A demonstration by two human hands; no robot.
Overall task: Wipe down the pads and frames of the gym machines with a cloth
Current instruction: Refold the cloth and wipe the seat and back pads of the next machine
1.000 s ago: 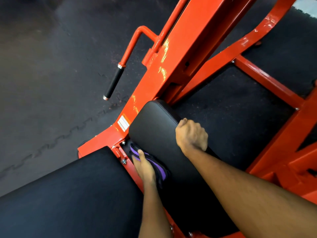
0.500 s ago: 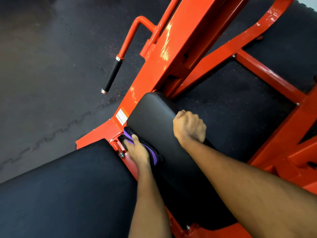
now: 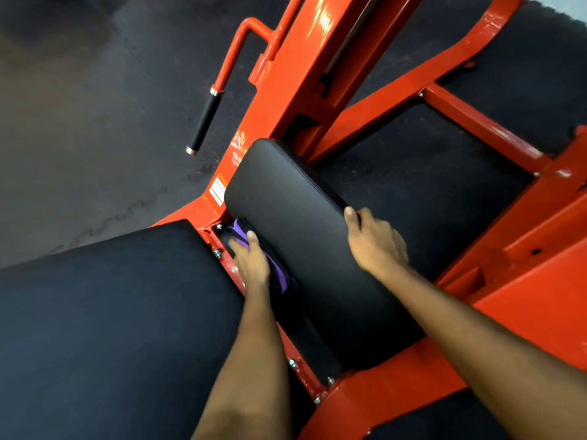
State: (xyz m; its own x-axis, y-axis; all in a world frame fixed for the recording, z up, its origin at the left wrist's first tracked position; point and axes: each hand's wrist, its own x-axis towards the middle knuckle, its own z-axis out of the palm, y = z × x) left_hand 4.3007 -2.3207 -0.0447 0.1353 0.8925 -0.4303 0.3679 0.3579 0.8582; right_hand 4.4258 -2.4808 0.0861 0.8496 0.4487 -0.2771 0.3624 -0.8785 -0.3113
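A black and purple cloth [image 3: 275,272] is pushed into the gap between the narrow black pad [image 3: 286,211] and the large black pad [image 3: 111,312]. My left hand [image 3: 252,265] presses it with straight fingers against the narrow pad's left side. My right hand [image 3: 374,242] grips that pad's right edge, thumb on top and fingers curled over the side. The orange frame [image 3: 298,100] rises behind the narrow pad.
A black-gripped handle [image 3: 205,120] hangs from an orange bar at the left of the frame. Orange rails [image 3: 476,128] cross the dark rubber floor [image 3: 79,138] on the right. Bolts [image 3: 292,362] line the bracket under the narrow pad.
My left hand slid the cloth up along the narrow pad's side and now lies a little lower in the gap. My right hand's thumb has come up onto the pad's top.
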